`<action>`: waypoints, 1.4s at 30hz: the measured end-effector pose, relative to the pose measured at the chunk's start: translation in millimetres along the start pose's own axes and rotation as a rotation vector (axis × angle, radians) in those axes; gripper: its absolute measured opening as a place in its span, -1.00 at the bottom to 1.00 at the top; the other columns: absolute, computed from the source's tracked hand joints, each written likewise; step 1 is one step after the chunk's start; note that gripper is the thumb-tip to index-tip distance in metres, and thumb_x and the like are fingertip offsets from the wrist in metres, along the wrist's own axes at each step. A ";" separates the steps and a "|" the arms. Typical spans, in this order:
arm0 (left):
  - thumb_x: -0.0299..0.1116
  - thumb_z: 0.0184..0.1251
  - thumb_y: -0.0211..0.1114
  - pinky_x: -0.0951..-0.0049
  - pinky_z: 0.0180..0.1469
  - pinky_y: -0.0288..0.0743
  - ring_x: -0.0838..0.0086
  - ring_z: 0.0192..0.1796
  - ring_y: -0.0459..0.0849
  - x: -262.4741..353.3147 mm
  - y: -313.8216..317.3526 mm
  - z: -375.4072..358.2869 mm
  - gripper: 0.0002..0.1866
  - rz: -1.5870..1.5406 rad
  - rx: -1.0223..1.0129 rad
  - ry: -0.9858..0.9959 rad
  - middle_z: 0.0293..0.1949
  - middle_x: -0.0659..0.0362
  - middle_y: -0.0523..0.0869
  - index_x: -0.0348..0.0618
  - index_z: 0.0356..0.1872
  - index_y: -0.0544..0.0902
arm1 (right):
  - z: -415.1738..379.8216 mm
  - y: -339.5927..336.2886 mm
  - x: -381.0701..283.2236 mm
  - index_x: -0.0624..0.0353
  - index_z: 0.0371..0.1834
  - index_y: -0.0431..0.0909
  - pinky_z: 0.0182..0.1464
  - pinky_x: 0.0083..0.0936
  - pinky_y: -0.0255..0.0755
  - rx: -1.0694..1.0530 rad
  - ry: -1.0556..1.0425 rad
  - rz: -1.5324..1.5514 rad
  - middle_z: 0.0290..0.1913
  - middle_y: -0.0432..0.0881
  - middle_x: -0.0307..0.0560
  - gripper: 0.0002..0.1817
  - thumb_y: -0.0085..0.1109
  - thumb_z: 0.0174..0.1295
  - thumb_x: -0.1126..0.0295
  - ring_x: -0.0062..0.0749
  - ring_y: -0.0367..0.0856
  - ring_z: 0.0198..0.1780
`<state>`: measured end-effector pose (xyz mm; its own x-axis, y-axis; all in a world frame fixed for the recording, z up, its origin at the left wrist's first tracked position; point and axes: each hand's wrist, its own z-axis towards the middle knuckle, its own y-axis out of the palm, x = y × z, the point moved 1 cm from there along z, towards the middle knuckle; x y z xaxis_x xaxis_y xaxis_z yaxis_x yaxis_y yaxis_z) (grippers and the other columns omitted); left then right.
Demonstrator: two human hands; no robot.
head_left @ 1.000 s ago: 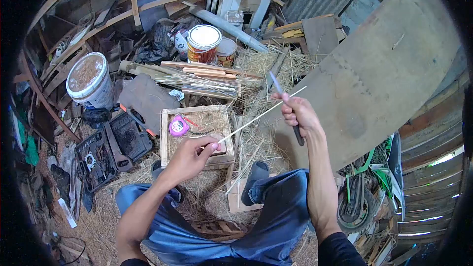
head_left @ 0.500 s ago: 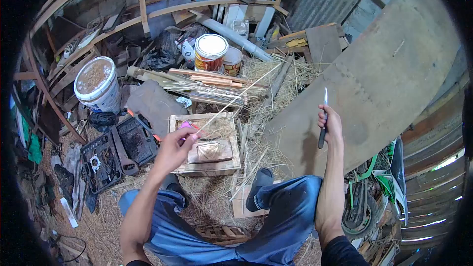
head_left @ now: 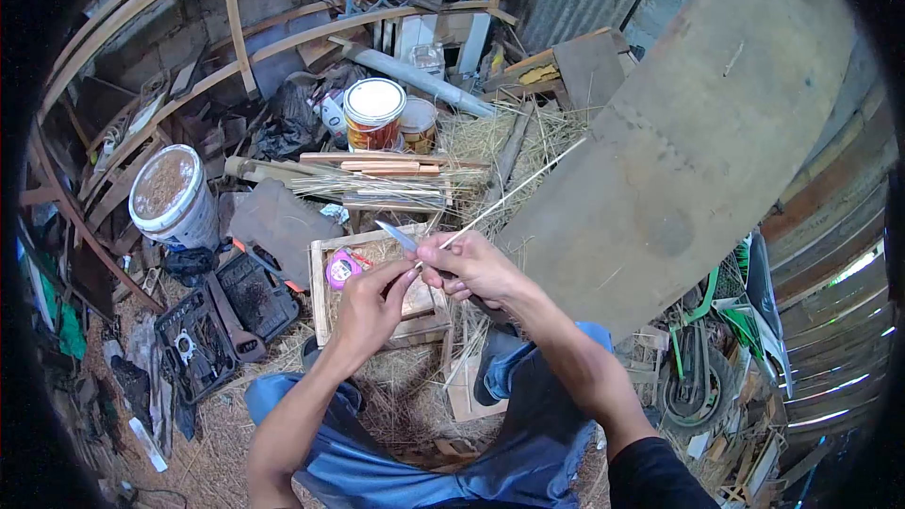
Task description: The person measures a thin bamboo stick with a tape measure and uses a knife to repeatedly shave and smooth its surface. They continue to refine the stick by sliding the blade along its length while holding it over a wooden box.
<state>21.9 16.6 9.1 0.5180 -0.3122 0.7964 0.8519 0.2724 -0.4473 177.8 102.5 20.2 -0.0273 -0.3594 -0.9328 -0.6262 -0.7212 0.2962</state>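
Observation:
My left hand (head_left: 373, 309) pinches the near end of a long thin pale strip (head_left: 528, 181) over the wooden box (head_left: 321, 287). My right hand (head_left: 471, 269) is closed round a knife, and its fingers also touch the strip close to my left fingertips. The knife blade (head_left: 396, 235) points up and to the left, while its handle is mostly hidden by the hand. From the hands the strip runs up to the right. A pink round object (head_left: 341, 270) lies inside the box, left of my fingers.
An open tool case (head_left: 195, 342) lies at the left, below a white bucket (head_left: 172, 190). Wood strips (head_left: 386, 170) and a lidded bucket (head_left: 374, 113) stand beyond the box. A large board (head_left: 660, 179) slants across the right, near a green-framed wheeled object (head_left: 696, 358).
My right hand has moved left with the knife and met my left hand at the strip. My left hand has shifted slightly right, and the strip now leans further right. The camera view has shifted.

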 end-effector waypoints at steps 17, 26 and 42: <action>-0.41 0.32 0.20 0.53 -0.49 0.29 0.67 -0.55 0.41 -16.5 -25.5 -15.6 -0.83 0.039 -0.004 -0.229 -0.64 0.21 0.55 -0.34 -0.27 0.65 | -39.6 -111.7 -23.1 0.17 0.12 0.43 -0.74 -0.82 -0.11 0.574 -0.121 0.215 -0.67 0.15 -0.52 -0.58 0.01 0.33 0.13 -0.86 0.00 -0.74; -0.47 0.29 0.22 0.43 -0.49 0.33 0.48 -0.57 0.50 -9.7 -1.3 -9.1 -0.87 -0.021 -0.012 -0.069 -0.57 0.05 0.62 -0.31 -0.25 0.66 | 0.2 -4.2 21.6 0.23 0.10 0.41 -0.70 -0.77 -0.07 0.168 0.081 0.066 -0.58 0.35 -0.39 -0.61 0.10 0.34 0.20 -0.79 0.11 -0.69; -0.43 0.34 0.18 0.57 -0.49 0.22 0.68 -0.54 0.36 -20.3 0.2 -17.2 -0.84 -0.120 -0.108 -0.237 -0.55 0.25 0.63 -0.27 -0.22 0.68 | -9.4 -20.2 11.6 0.30 -0.06 0.50 -0.69 -0.78 -0.06 0.237 0.084 -0.106 -0.62 0.30 -0.42 -0.62 0.09 0.36 0.15 -0.80 0.10 -0.68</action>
<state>12.8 7.4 -14.1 0.3911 -0.1116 0.9135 0.9160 0.1437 -0.3746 197.5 107.4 5.4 0.1062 -0.3442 -0.9329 -0.7872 -0.6023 0.1326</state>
